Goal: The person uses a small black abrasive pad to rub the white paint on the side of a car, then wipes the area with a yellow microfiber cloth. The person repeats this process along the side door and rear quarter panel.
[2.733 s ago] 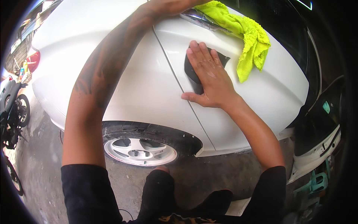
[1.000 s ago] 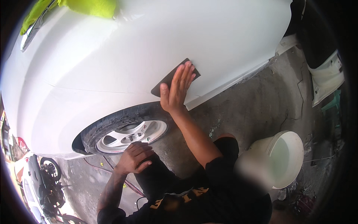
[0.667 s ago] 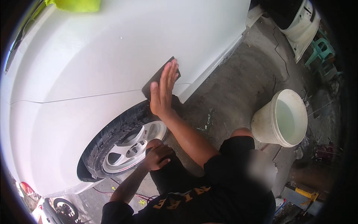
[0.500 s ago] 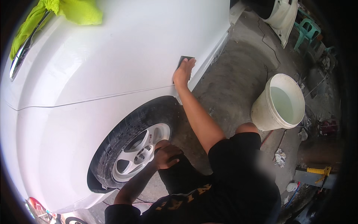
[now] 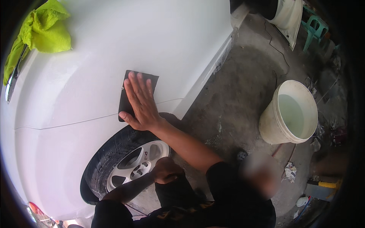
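Observation:
My right hand (image 5: 142,100) lies flat with fingers spread on a dark sheet of sandpaper (image 5: 124,97), holding it against the white car body panel (image 5: 87,87). The sheet's upper and left edges show around my fingers, near a thin panel seam above the wheel arch. My left hand (image 5: 167,171) rests loosely on my bent knee beside the white wheel rim (image 5: 140,167), holding nothing; its fingers are partly in shadow. Below the seam stands the black tyre (image 5: 104,167).
A lime-green cloth (image 5: 47,30) hangs at the upper left of the car. On the floor to the right stands a white bucket (image 5: 268,121) of cloudy water. Beyond are a green plastic chair (image 5: 315,28), a crumpled wrapper (image 5: 290,172) and a cable.
My right hand has moved left and nearer, from beside the car's lower edge to above the wheel, bringing the sandpaper along. My left hand stays at my knee. The view has shifted slightly.

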Demonstrator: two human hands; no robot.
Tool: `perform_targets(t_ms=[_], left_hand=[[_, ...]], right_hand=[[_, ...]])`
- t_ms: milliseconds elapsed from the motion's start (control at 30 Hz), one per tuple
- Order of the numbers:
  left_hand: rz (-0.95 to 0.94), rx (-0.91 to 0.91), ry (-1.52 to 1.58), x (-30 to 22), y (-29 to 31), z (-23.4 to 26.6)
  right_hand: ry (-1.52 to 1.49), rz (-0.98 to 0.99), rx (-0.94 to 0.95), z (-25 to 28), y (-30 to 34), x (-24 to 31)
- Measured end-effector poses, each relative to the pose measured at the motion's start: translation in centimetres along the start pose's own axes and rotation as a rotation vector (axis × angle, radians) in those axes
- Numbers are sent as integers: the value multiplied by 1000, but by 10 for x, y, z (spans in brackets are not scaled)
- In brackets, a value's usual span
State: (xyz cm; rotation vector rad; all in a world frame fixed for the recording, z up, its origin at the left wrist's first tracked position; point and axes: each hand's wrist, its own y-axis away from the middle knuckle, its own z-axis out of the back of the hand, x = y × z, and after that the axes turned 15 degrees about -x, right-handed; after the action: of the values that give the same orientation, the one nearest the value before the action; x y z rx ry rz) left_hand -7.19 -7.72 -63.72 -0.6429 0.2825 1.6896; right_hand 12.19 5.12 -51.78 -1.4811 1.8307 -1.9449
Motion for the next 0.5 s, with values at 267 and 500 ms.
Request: perform_targets(t_ms=[267,500], left_hand=[[74,-108,-42,8,36,-6],[118,-159,-49,8,43,-7]], right_hand=[[127,-570,-210,14,28,-78],[195,-798,-299,46,-32,-159]])
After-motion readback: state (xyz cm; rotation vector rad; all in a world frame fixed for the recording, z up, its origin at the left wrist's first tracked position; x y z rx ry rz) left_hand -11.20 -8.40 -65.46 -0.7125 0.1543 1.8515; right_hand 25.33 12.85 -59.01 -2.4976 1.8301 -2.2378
